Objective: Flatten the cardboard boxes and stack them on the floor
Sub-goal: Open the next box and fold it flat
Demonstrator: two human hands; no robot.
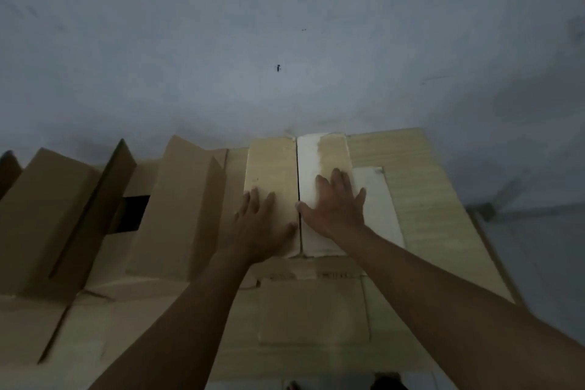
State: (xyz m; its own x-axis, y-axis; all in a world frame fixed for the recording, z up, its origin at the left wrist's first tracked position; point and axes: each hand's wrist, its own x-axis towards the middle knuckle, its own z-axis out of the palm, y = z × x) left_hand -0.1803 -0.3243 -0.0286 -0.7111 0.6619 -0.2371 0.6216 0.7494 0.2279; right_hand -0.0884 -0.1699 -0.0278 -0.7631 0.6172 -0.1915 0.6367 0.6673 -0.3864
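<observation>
A pale cardboard box lies in front of me on a wider sheet of flattened cardboard. Its two top flaps meet at a dark middle seam. My left hand presses flat on the left flap, fingers spread. On the right flap, which carries a white patch, my right hand lies flat too. Neither hand grips anything. To the left stands an open brown box with its flaps raised.
More upright brown flaps and a dark opening fill the left side. Flat cardboard pieces lie near me under my forearms. A grey wall rises just behind the boxes. Grey floor shows at the right.
</observation>
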